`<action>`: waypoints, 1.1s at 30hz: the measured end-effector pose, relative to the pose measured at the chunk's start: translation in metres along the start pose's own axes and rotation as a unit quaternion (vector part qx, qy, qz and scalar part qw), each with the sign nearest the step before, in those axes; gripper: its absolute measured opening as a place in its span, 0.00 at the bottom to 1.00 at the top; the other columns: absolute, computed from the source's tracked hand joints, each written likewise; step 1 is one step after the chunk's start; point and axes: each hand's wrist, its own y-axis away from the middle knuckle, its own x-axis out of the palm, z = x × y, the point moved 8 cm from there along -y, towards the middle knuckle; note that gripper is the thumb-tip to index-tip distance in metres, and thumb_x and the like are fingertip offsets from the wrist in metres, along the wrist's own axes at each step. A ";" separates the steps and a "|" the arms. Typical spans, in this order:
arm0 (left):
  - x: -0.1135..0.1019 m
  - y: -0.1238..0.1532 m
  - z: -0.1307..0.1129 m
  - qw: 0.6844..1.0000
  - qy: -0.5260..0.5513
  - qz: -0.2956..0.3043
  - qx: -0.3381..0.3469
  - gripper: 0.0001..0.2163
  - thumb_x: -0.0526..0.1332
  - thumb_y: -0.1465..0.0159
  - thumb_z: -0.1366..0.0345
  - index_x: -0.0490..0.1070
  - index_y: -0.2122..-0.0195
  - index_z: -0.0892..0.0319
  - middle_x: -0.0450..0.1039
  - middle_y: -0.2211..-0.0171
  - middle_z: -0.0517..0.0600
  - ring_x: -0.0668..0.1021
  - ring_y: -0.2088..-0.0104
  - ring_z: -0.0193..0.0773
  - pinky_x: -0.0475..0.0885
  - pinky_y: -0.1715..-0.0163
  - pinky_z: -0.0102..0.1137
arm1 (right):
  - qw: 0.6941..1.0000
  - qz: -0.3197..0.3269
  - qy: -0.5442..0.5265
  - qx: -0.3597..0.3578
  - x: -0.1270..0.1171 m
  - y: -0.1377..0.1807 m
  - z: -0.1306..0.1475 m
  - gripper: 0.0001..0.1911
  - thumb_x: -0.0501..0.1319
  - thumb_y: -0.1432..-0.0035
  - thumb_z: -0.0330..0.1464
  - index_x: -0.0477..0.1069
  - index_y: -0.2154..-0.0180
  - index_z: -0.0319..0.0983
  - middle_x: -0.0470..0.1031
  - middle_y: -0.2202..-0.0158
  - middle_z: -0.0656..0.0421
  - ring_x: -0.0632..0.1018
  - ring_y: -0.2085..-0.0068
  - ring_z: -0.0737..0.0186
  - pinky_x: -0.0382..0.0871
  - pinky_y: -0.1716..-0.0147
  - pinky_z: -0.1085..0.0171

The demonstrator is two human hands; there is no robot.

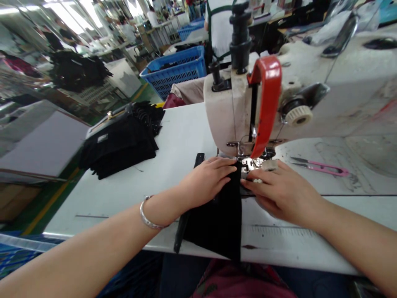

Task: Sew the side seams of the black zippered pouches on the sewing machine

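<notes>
A black fabric piece [221, 219] lies on the white sewing table [130, 186], its top edge under the presser foot [248, 163] of a cream sewing machine [235, 103] with a red guard [266, 103]. My left hand [206, 180] presses flat on the fabric's upper left part, fingers pointing toward the needle. My right hand [281, 190] rests flat at the fabric's right edge, fingertips beside the presser foot. A silver bracelet [147, 215] circles my left wrist. Neither hand grips the fabric; both hold it down.
A stack of black fabric pieces [120, 142] sits at the table's left. Pink thread snips [322, 167] lie right of the machine. Blue crates [176, 70], other tables and people stand in the background.
</notes>
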 end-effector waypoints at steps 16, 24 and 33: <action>0.009 0.010 -0.015 0.998 -0.001 -0.065 0.026 0.16 0.55 0.30 0.75 0.69 0.43 0.63 0.74 0.42 0.56 0.73 0.39 0.41 0.72 0.37 0.41 | 0.998 0.014 -0.057 -0.001 0.003 0.005 0.010 0.17 0.56 0.39 0.25 0.72 0.49 0.36 0.75 0.48 0.49 0.74 0.49 0.47 0.70 0.53 0.47; 0.009 0.005 -0.001 0.999 0.021 -0.050 -0.003 0.15 0.55 0.29 0.73 0.70 0.42 0.60 0.73 0.41 0.55 0.72 0.38 0.42 0.69 0.35 0.44 | 0.996 0.028 -0.088 0.014 -0.002 0.003 0.003 0.16 0.57 0.40 0.25 0.73 0.51 0.39 0.74 0.45 0.49 0.74 0.49 0.48 0.69 0.51 0.46; -0.015 0.119 -0.001 0.919 0.077 -0.155 -0.354 0.35 0.67 0.39 0.64 0.55 0.32 0.52 0.64 0.42 0.56 0.75 0.47 0.49 0.77 0.48 0.47 | 0.990 0.047 -0.129 0.044 0.003 0.029 0.067 0.23 0.70 0.44 0.39 0.72 0.48 0.40 0.70 0.40 0.49 0.68 0.39 0.44 0.61 0.40 0.42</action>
